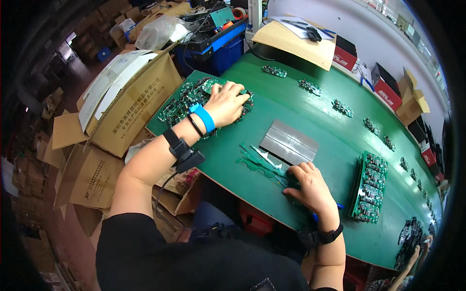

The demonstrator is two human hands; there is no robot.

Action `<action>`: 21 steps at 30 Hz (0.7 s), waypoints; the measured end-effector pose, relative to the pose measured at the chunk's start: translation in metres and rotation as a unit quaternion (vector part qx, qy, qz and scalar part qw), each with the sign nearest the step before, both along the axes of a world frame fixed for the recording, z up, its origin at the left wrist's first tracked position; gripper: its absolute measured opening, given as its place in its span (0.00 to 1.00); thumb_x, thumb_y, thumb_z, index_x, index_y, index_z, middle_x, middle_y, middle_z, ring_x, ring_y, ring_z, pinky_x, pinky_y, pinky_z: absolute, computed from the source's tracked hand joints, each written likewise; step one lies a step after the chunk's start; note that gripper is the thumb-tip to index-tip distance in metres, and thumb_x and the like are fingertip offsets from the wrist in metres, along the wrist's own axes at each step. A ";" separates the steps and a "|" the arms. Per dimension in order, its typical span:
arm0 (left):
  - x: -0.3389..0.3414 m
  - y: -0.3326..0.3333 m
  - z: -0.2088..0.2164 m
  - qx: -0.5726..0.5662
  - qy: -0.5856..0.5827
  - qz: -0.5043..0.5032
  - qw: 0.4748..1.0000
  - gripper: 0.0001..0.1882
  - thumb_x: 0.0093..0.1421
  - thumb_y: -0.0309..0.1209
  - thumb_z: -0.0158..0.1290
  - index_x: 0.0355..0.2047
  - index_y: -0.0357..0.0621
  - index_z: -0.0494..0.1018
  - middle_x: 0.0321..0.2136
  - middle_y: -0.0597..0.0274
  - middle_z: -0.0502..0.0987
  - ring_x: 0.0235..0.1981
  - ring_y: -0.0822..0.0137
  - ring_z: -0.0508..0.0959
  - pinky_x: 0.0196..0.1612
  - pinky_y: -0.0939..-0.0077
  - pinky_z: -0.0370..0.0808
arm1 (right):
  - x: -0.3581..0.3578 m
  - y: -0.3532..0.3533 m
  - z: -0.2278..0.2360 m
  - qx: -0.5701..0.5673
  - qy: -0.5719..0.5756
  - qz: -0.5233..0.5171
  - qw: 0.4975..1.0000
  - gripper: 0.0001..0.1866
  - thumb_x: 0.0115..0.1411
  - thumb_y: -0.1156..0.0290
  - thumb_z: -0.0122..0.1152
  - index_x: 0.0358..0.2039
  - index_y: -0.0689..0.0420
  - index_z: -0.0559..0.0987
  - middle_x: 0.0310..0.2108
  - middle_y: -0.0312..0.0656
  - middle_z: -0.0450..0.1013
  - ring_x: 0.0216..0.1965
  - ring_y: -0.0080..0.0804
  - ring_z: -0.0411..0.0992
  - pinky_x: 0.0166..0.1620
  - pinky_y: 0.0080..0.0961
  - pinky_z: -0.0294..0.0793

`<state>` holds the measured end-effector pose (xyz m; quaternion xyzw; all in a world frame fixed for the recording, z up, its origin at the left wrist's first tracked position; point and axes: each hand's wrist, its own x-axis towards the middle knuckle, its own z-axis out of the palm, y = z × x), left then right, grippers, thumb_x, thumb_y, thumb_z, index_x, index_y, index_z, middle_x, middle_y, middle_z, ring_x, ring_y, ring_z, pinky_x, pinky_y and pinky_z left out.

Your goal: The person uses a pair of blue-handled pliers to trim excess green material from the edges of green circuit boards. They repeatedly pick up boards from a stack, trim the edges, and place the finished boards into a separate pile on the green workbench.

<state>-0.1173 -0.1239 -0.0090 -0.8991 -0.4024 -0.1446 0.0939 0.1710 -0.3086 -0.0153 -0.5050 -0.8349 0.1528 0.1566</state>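
My left hand (225,105) rests on a heap of green circuit boards (182,104) at the table's left end, its fingers bent and apart. I cannot make out any board gripped in it. Nearer the front edge, my right hand (313,186) is low over the table with fingers curved and thumb apart, and nothing shows in it. Beside its thumb lie thin green board strips (257,162) and a white scrap (266,156). A grey metal block (290,142) with grooves lies just beyond the right hand. Part of a blue item (340,206) shows by my right wrist.
A stack of uncut board panels (370,186) stands to the right. Several small boards (342,108) run in a line along the far side. Cardboard boxes (131,99) crowd the left. Another person's hand (412,257) is at far right, beside dark parts (409,237).
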 end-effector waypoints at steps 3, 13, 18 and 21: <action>0.003 -0.017 -0.004 0.033 0.062 -0.010 0.997 0.33 0.51 0.42 0.62 0.57 0.55 0.68 0.57 0.57 0.66 0.61 0.56 0.62 0.59 0.45 0.53 | 0.005 0.002 -0.004 -0.011 0.008 0.002 1.000 0.23 0.46 0.65 0.72 0.42 0.58 0.76 0.38 0.45 0.71 0.44 0.47 0.68 0.48 0.37 0.69; -0.012 -0.026 -0.037 0.109 0.052 0.039 0.992 0.33 0.50 0.38 0.63 0.58 0.56 0.68 0.61 0.56 0.64 0.62 0.54 0.62 0.61 0.45 0.54 | 0.032 -0.070 0.065 0.212 0.014 -0.304 0.929 0.23 0.46 0.71 0.70 0.44 0.61 0.77 0.48 0.50 0.70 0.52 0.49 0.65 0.56 0.39 0.63; 0.001 -0.042 -0.022 0.080 -0.012 0.007 0.997 0.27 0.51 0.37 0.62 0.53 0.53 0.72 0.63 0.50 0.60 0.64 0.50 0.58 0.62 0.43 0.52 | 0.105 -0.106 0.013 0.140 -0.210 -0.545 0.800 0.47 0.44 0.57 0.73 0.65 0.41 0.61 0.61 0.53 0.60 0.60 0.56 0.60 0.60 0.50 0.59; 0.013 -0.071 -0.015 0.056 -0.095 -0.034 0.993 0.18 0.53 0.37 0.60 0.44 0.50 0.76 0.59 0.51 0.64 0.62 0.51 0.60 0.60 0.47 0.54 | 0.114 -0.103 0.005 0.046 -0.147 -0.573 0.805 0.50 0.45 0.55 0.72 0.67 0.37 0.57 0.63 0.51 0.59 0.61 0.58 0.59 0.60 0.52 0.58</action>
